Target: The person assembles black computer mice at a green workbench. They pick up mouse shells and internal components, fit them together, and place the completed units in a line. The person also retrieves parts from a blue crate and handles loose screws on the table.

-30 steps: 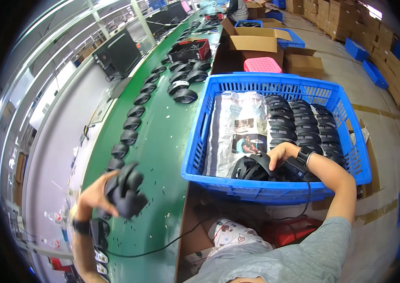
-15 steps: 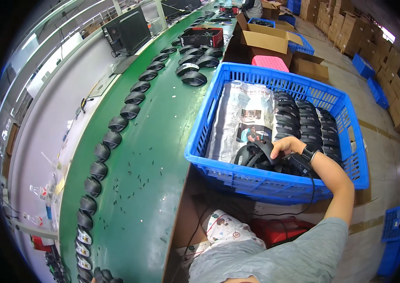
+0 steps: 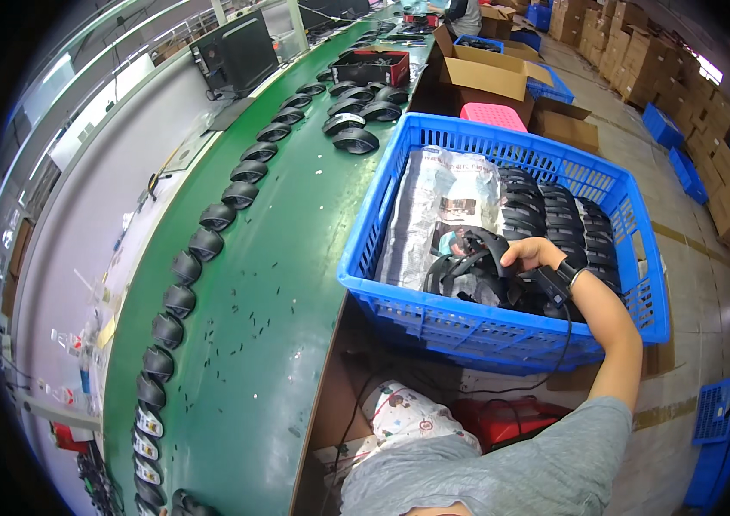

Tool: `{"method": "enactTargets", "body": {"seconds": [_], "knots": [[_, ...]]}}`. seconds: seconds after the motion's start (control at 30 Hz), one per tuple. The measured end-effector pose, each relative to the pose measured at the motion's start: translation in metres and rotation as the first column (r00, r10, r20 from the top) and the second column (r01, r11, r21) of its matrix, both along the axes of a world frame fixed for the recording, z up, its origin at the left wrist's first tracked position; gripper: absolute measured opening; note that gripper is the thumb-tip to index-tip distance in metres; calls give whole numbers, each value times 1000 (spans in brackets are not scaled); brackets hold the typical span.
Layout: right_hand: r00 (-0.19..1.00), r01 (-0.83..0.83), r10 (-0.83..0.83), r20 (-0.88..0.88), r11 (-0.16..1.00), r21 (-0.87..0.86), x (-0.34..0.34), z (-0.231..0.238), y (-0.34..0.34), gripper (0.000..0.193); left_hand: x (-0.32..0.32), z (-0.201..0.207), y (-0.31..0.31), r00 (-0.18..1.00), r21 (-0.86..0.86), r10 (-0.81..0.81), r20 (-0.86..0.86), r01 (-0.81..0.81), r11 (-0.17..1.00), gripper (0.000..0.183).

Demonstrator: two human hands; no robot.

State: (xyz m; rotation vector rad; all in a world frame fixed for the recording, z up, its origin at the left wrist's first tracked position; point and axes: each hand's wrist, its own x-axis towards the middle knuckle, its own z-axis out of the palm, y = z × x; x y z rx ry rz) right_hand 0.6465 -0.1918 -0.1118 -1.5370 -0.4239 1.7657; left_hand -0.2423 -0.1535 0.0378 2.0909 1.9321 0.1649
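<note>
My right hand (image 3: pixel 535 254) is over the near side of the blue basket (image 3: pixel 503 324), fingers closed on a black curved shell (image 3: pixel 494 248) that looks like a computer mouse cover. The shell is tilted up, above a loose heap of similar black shells (image 3: pixel 442 273). Printed paper (image 3: pixel 421 202) lies in the basket to the left of the stacked rows of shells (image 3: pixel 522 202). Of my left hand, only a sliver (image 3: pixel 164 512) shows at the bottom edge, beside dark shells (image 3: pixel 189 504); its fingers are hidden.
A long line of black shells (image 3: pixel 179 301) runs along the green table (image 3: pixel 236 361), with small black bits scattered beside it. Farther up are a shell cluster (image 3: pixel 355 140) and a dark box (image 3: pixel 370 67). Cartons (image 3: pixel 485 73) and a pink stool (image 3: pixel 492 115) stand beyond the basket.
My right hand has shifted slightly right and up with the shell, which has turned so that more of its inner side shows. The loose heap looks slightly rearranged.
</note>
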Motion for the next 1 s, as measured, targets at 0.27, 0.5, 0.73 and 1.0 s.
{"method": "enactTargets", "body": {"seconds": [0.27, 0.5, 0.73, 1.0], "knots": [[931, -60, -45, 362, 960, 274, 24, -1, -14, 24, 13, -15, 7, 932, 147, 183, 312, -238, 960, 89], [996, 91, -93, -7, 946, 311, 50, 11, -7, 42, 51, -6, -11, 949, 321, 310, -55, -277, 906, 89], [979, 184, -204, 25, 921, 343, 77, 12, 8, 44, 70, 0, -17, 951, 221, 308, 14, -303, 927, 89], [952, 215, -289, 97, 861, 461, 100, 46, 12, 45, 60, -5, -17, 922, 222, 365, 132, -386, 895, 86]]}}
